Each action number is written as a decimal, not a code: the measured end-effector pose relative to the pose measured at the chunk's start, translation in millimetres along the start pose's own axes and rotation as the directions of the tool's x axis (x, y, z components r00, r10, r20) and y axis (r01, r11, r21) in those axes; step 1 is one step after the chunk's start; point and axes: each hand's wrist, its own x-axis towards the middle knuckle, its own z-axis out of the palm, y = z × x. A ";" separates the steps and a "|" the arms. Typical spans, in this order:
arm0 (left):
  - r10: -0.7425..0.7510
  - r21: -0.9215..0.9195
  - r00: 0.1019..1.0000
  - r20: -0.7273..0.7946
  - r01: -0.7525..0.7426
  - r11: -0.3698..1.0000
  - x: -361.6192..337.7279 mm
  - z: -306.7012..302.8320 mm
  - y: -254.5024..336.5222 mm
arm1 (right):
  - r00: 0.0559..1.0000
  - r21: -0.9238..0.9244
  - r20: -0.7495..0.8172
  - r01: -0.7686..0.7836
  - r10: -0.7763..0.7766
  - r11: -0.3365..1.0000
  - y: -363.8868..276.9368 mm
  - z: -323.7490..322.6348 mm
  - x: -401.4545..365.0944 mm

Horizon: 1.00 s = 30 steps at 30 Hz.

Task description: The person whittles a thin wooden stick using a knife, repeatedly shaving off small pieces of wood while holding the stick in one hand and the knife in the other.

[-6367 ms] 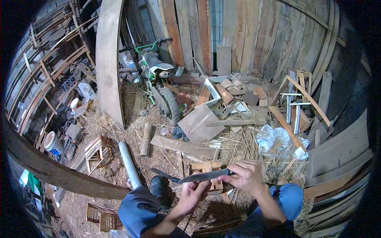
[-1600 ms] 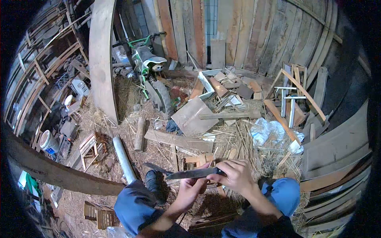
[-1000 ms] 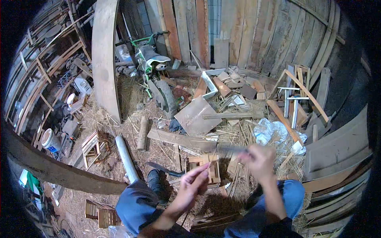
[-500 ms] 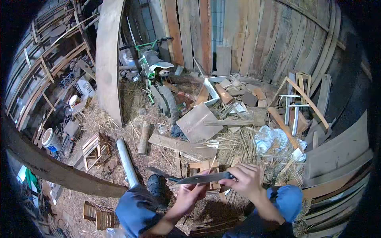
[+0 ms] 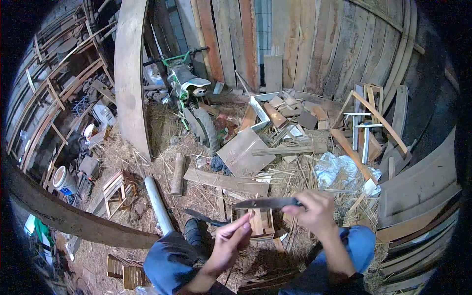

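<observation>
My right hand (image 5: 314,211) is closed around the dark handle of a knife (image 5: 268,202). Its blade points left, a little above my left fingertips and apart from them. My left hand (image 5: 231,243) is closed in a pinch, thumb against fingers, on a thin wooden stick (image 5: 251,214); only a short end of it shows at the fingertips. Beneath both hands a small slatted wooden crate (image 5: 268,230) stands on the ground. Left of it lies a dark long blade-like tool (image 5: 199,215), partly beside my foot.
Straw and scraps cover the ground. A round log (image 5: 178,174) and a grey pole (image 5: 158,204) lie ahead to the left. Boards (image 5: 246,152) and a white plastic sheet (image 5: 339,169) lie in front. A green-framed motorbike (image 5: 189,86) leans farther back. Small crates (image 5: 125,273) sit at lower left.
The knife has lifted up and away from my left hand, moving slightly right. My left hand has tilted, and the stick that stuck up above the blade now shows only a short end.
</observation>
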 end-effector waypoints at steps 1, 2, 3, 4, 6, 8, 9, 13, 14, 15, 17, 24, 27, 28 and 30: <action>0.021 -0.003 1.000 -0.016 -0.021 1.000 1.9 -4.4 -2.5 | 1.000 -0.001 0.005 0.000 0.000 1.000 9.3 -3.6 -6.1; 0.042 -0.006 0.999 -0.031 -0.042 0.999 3.7 -8.5 -5.4 | 0.979 -0.048 0.060 -0.193 0.196 0.980 19.6 -6.6 -13.7; 0.043 -0.010 0.999 -0.032 -0.043 0.999 2.3 -10.2 -6.0 | 0.918 -0.105 0.103 -0.373 0.383 0.922 22.2 -9.4 -13.3; 0.070 0.053 0.997 -0.017 -0.069 0.996 0.5 -12.0 -6.2 | 0.919 -0.105 0.105 -0.370 0.380 0.923 21.6 -13.8 -11.9; 0.096 0.115 0.995 -0.003 -0.095 0.989 -1.5 -16.2 -7.8 | 0.910 -0.022 -0.014 -0.415 0.415 0.910 15.1 -25.9 -7.3; 0.070 0.050 0.998 0.010 -0.070 0.996 -1.0 -20.0 -11.3 | 0.928 -0.020 0.012 -0.372 0.372 0.928 13.3 -20.7 -15.3; 0.072 0.047 0.997 0.004 -0.072 0.996 -1.0 -19.3 -11.7 | 0.967 -0.017 0.048 -0.249 0.250 0.968 8.4 -14.4 -17.6; 0.080 0.064 0.997 -0.001 -0.080 0.995 2.1 -13.2 -18.3 | 0.993 0.044 0.121 -0.010 0.005 0.999 -12.6 21.4 -29.3; 0.117 0.097 0.992 0.054 -0.122 0.988 3.0 -12.0 -20.6 | 0.984 0.060 0.173 0.042 -0.052 0.997 -18.8 26.2 -29.0; 0.009 0.043 1.000 0.007 -0.009 0.999 2.0 -7.9 -22.9 | 0.984 0.060 0.170 0.043 -0.053 0.997 -25.3 28.4 -24.7; -0.015 0.012 1.000 0.026 0.015 1.000 1.1 -8.2 -27.9 | 0.984 0.120 0.134 0.098 -0.114 0.988 -35.0 27.8 -13.6; 0.027 0.107 1.000 0.001 -0.027 0.994 3.3 -2.6 -16.6 | 0.991 0.093 0.034 0.129 -0.133 0.987 -24.7 21.9 -2.5; 0.035 0.113 0.999 -0.006 -0.034 0.993 5.4 -3.1 -11.8 | 0.989 -0.021 0.090 0.123 -0.121 0.992 -11.0 8.6 -8.1; 0.036 0.080 0.999 -0.001 -0.036 0.996 5.3 -4.8 -11.9 | 0.987 -0.090 0.110 0.131 -0.121 0.987 -7.2 6.4 -10.1; 0.042 0.175 0.999 0.010 -0.043 0.984 4.0 -8.6 -13.1 | 0.984 -0.123 0.134 0.132 -0.116 0.984 -4.0 2.6 -13.7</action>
